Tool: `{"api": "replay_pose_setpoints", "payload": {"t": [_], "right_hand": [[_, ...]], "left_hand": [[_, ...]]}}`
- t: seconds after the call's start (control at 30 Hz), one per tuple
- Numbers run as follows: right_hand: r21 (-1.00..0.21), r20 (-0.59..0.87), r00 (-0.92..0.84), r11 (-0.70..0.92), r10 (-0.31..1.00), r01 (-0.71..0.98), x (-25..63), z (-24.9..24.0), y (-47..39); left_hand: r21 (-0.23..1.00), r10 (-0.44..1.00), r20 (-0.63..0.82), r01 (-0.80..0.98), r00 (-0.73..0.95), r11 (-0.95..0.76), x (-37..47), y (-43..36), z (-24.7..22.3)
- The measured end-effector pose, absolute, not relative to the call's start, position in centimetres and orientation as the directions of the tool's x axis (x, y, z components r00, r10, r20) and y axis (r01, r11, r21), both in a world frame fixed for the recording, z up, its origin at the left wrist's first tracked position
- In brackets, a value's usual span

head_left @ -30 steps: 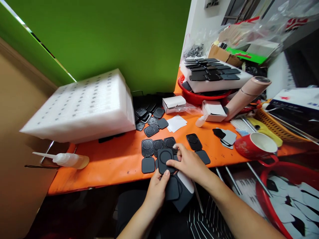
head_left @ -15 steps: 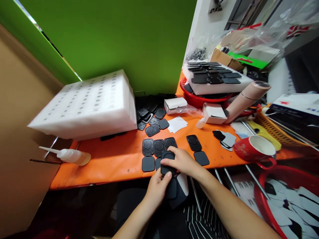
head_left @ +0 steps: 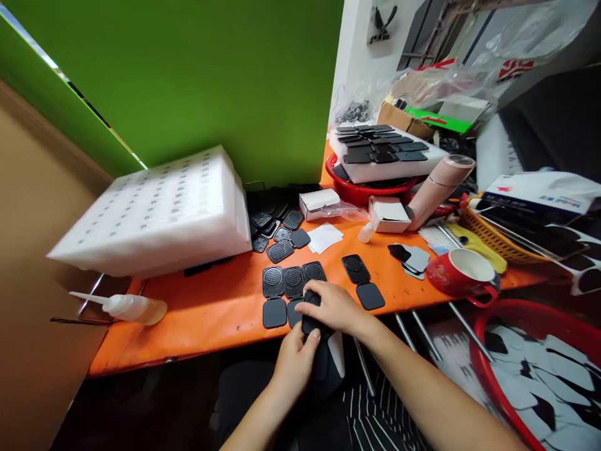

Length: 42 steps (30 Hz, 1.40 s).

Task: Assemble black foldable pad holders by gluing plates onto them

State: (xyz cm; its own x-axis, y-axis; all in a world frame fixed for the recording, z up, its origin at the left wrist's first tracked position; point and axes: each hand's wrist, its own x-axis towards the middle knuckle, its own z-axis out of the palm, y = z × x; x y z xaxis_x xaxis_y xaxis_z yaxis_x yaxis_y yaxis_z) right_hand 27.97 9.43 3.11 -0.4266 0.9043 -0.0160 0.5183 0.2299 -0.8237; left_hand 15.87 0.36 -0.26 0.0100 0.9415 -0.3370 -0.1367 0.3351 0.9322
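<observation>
Near the table's front edge, my left hand [head_left: 297,357] grips the lower end of a black hinged piece [head_left: 310,319], thumb on top. My right hand [head_left: 332,305] wraps round the same piece from the right and hides part of it. Just behind lie three black pieces with ridged upper plates [head_left: 293,282] side by side; a smooth lower plate [head_left: 275,312] shows at the left. Another hinged piece [head_left: 370,295] lies unfolded to the right. Dark plates and a white-faced piece [head_left: 336,354] rest below my hands, over the lap.
A white foam block [head_left: 154,219] and a dropper bottle [head_left: 136,309] are at the left. Loose black plates [head_left: 263,219] lie behind. At the right stand a pink flask [head_left: 439,191], a red mug [head_left: 457,274] and a red basin [head_left: 481,376] of white pieces.
The camera view has turned slightly, so the table's things sit a little further left. My right hand now covers more of the black piece, which both hands still hold.
</observation>
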Motion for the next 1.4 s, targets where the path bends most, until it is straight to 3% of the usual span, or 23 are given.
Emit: {"api": "replay_pose_setpoints", "payload": {"t": [0.1,0.2,0.33,0.5,0.7,0.93,1.13,1.23,1.4], "right_hand": [[-0.862,-0.042,-0.444,0.191,0.895,0.469,27.6,3.3,8.9],[-0.958,-0.113,-0.385,0.003,0.916,0.288,27.4,2.6,9.3],[-0.969,-0.247,-0.301,-0.238,0.921,0.065,28.5,1.7,9.7],[-0.866,-0.376,-0.346,-0.459,0.86,-0.198,31.1,1.7,8.1],[-0.904,-0.264,-0.5,-0.392,0.825,-0.169,31.2,2.2,6.0],[-0.93,-0.306,-0.281,-0.348,0.91,-0.113,30.0,1.6,7.1],[-0.966,-0.205,-0.448,-0.252,0.87,-0.048,30.1,1.2,7.2],[-0.964,-0.247,-0.344,-0.266,0.906,-0.009,29.4,0.9,7.6],[-0.895,-0.434,-0.239,-0.446,0.869,0.003,28.5,0.5,8.9]], "left_hand": [[0.951,0.951,-0.308,-0.034,-0.009,0.308,15.9,0.0,-0.4],[0.954,0.955,-0.297,-0.041,-0.008,0.296,16.1,-0.2,0.0],[0.916,0.943,-0.331,-0.225,0.042,0.332,16.3,-0.3,1.3],[0.82,0.908,-0.408,-0.398,0.098,0.411,16.3,-0.2,2.1],[0.783,0.887,-0.449,-0.43,0.112,0.451,16.6,-0.1,1.8],[0.724,0.836,-0.521,-0.43,0.172,0.539,16.1,0.1,1.5],[0.746,0.837,-0.505,-0.381,0.209,0.545,15.8,0.8,-1.2],[0.76,0.844,-0.475,-0.367,0.249,0.536,15.8,1.6,-1.5],[0.781,0.866,-0.446,-0.373,0.227,0.5,15.7,2.3,-1.1]]}}
